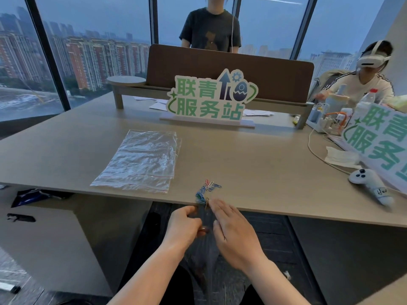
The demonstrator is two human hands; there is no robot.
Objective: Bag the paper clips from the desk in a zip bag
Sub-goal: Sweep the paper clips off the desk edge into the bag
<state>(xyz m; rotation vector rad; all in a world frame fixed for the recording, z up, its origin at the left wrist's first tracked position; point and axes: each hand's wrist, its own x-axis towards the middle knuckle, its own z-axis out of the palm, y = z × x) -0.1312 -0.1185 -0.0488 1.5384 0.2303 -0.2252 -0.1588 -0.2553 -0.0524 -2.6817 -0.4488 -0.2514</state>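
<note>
A small heap of coloured paper clips lies at the desk's front edge. Just below that edge my left hand grips the mouth of a clear zip bag, which hangs down toward my lap. My right hand is beside it with fingers extended, its fingertips at the desk edge touching the nearest clips. Whether the right hand also holds the bag I cannot tell. A stack of flat clear zip bags lies on the desk to the left of the clips.
A green-lettered standing sign is at mid-desk in front of a brown divider. A white controller, a second sign, tissue and cables are at right. One person stands behind the divider; another sits at far right.
</note>
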